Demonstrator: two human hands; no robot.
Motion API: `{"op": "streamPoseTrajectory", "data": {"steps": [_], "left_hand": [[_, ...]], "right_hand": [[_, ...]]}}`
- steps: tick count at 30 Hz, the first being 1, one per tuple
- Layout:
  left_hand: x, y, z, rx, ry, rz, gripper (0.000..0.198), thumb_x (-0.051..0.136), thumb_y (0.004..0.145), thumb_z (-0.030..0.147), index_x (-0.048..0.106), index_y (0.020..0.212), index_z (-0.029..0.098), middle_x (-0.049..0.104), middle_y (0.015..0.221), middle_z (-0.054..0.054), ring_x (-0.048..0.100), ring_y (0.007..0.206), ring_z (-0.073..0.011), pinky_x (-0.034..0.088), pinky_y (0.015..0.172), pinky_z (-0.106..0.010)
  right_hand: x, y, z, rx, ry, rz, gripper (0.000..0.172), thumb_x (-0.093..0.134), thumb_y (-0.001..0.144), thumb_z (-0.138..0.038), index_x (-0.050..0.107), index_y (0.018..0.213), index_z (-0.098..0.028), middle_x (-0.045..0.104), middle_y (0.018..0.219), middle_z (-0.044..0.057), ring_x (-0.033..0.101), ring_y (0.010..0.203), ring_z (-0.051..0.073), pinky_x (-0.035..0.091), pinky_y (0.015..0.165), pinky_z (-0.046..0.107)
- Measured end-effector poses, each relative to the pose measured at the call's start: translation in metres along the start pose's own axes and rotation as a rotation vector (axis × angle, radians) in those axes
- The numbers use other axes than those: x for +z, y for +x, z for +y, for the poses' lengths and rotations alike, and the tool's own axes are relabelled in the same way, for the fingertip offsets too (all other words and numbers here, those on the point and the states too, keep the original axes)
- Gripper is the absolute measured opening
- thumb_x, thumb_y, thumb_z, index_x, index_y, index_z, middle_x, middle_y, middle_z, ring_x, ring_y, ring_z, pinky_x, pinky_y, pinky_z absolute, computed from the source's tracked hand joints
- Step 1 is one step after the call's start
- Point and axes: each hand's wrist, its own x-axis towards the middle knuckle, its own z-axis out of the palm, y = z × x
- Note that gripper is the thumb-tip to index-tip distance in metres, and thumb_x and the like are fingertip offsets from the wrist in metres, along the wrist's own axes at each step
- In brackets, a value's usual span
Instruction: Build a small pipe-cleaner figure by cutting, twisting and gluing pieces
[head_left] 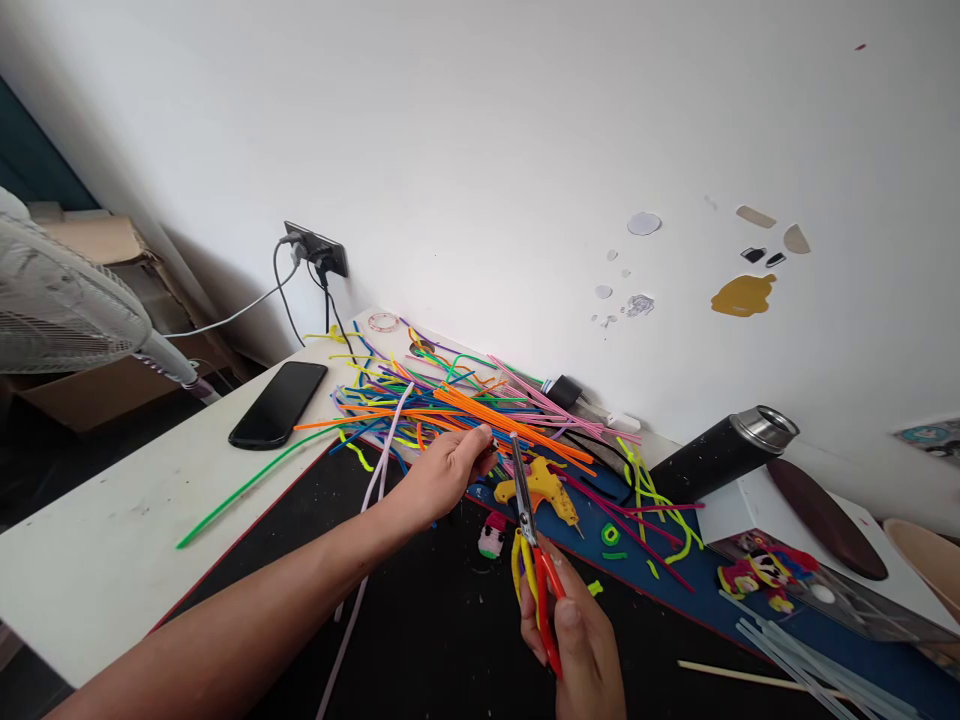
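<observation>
My right hand (577, 640) is closed around the red-handled scissors (546, 600), whose metal blades point up and away. Yellow curved lengths (525, 565) show beside the handles; whether they belong to the scissors I cannot tell. My left hand (450, 475) is pinched on a small dark piece with a bit of white (494, 444), mostly hidden by the fingers. The blade tips stand just right of that piece. A yellow hot glue gun (547, 492) lies behind the scissors. Left of the blades, a small pink, red and white fuzzy figure part (492, 536) rests on the dark mat (420, 630).
Many coloured pipe cleaners (517, 412) are heaped along the wall. A black phone (279, 404) lies at left. On the right are a black flask (712, 455), a fuzzy figure (766, 575), clear glue sticks (802, 665) and a wooden stick (739, 676). A fan (75, 290) stands far left.
</observation>
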Motion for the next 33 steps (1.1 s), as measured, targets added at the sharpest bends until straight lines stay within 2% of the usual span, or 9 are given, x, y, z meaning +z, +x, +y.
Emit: {"op": "streamPoseTrajectory", "data": {"steps": [6, 11, 17, 25, 33], "left_hand": [[-0.0003, 0.0029, -0.0069, 0.001, 0.004, 0.002, 0.053, 0.036, 0.102, 0.061, 0.044, 0.066, 0.023, 0.035, 0.059, 0.004, 0.030, 0.057, -0.0155, 0.024, 0.058, -0.032], [-0.0007, 0.0038, -0.0094, 0.010, 0.015, 0.000, 0.054, 0.036, 0.102, 0.062, 0.045, 0.066, 0.023, 0.036, 0.059, 0.003, 0.031, 0.058, -0.0158, 0.026, 0.058, -0.031], [-0.0017, 0.0032, -0.0078, 0.031, 0.005, -0.003, 0.055, 0.036, 0.104, 0.060, 0.044, 0.065, 0.023, 0.035, 0.060, 0.003, 0.031, 0.059, -0.0158, 0.027, 0.059, -0.031], [0.0029, 0.0022, -0.0055, 0.032, 0.010, 0.016, 0.052, 0.039, 0.101, 0.060, 0.045, 0.065, 0.023, 0.039, 0.060, 0.002, 0.033, 0.059, -0.0159, 0.030, 0.057, -0.030], [0.0019, 0.0014, -0.0045, 0.020, -0.031, 0.000, 0.053, 0.038, 0.103, 0.059, 0.043, 0.065, 0.023, 0.036, 0.061, 0.003, 0.030, 0.061, -0.0160, 0.025, 0.060, -0.032]], "right_hand": [[-0.0006, 0.0008, -0.0003, 0.004, -0.015, -0.045, 0.085, 0.063, 0.089, -0.083, 0.073, 0.140, -0.016, 0.060, 0.077, 0.005, 0.037, 0.056, 0.014, 0.029, 0.050, 0.028], [0.0013, 0.0009, -0.0015, -0.003, -0.006, -0.048, 0.084, 0.065, 0.089, -0.082, 0.074, 0.140, -0.017, 0.058, 0.076, 0.004, 0.038, 0.055, 0.013, 0.029, 0.050, 0.029], [0.0005, 0.0015, -0.0002, -0.012, 0.017, -0.056, 0.080, 0.066, 0.090, -0.080, 0.074, 0.140, -0.018, 0.056, 0.076, 0.003, 0.034, 0.056, 0.013, 0.024, 0.052, 0.028], [-0.0003, 0.0011, 0.0016, -0.004, 0.018, -0.053, 0.080, 0.067, 0.089, -0.079, 0.074, 0.141, -0.019, 0.058, 0.077, 0.005, 0.037, 0.056, 0.014, 0.026, 0.051, 0.028], [-0.0007, 0.0016, -0.0014, -0.015, -0.039, -0.052, 0.086, 0.064, 0.088, -0.083, 0.074, 0.141, -0.017, 0.058, 0.077, 0.005, 0.038, 0.057, 0.013, 0.030, 0.050, 0.028]]}}
